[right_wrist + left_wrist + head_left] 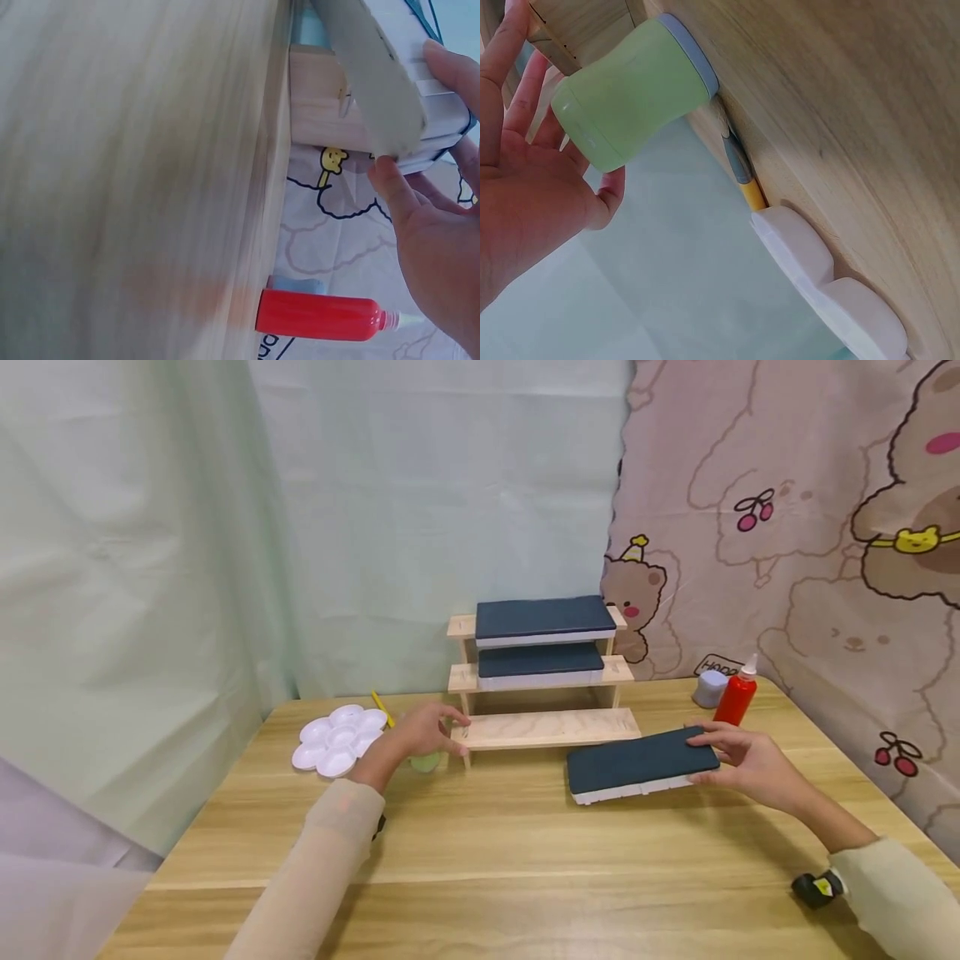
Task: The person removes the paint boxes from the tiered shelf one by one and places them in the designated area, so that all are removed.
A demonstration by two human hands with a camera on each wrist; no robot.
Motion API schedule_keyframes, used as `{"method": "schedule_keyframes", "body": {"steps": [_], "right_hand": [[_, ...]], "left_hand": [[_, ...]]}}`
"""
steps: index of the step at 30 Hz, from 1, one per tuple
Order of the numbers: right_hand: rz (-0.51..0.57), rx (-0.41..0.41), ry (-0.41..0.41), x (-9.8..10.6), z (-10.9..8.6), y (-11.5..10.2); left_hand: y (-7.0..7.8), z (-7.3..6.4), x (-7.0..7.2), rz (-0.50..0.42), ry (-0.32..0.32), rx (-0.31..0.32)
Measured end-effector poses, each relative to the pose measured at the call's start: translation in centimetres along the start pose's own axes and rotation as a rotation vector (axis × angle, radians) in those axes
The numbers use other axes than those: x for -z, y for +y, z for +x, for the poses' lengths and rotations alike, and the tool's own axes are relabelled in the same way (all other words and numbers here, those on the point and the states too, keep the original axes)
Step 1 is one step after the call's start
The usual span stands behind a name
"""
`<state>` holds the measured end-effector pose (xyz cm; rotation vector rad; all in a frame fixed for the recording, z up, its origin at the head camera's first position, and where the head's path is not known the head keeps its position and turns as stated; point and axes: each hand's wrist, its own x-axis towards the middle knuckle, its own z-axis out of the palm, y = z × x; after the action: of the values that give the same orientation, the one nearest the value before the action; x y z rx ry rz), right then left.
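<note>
A three-step wooden display stand stands at the back of the table. Its top and middle steps each carry a flat white case with a dark blue top, the upper case and the middle case. My left hand holds the left end of the lowest step between thumb and fingers. A similar dark-topped white case is tilted in my right hand, which grips its right end with thumb and fingers. The case's left end is in front of the lowest step; its white underside shows in the right wrist view.
Beside the left hand stands a green waisted container with a blue-grey end. A white flower-shaped palette and a yellow-handled tool lie to the left. At the back right are a red bottle and a grey-blue container.
</note>
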<state>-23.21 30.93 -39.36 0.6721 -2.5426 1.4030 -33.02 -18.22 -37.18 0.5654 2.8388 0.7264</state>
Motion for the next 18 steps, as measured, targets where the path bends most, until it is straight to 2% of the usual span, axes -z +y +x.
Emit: {"method": "schedule_keyframes", "body": {"steps": [7, 18], "right_hand": [[0.079, 0.029, -0.044, 0.2, 0.2, 0.7], [-0.017, -0.020, -0.095, 0.4, 0.5, 1.2]], "left_hand": [[0.1, 0.0, 0.2, -0.002, -0.004, 0.009], [0.1, -0.3, 0.3, -0.004, -0.010, -0.004]]}}
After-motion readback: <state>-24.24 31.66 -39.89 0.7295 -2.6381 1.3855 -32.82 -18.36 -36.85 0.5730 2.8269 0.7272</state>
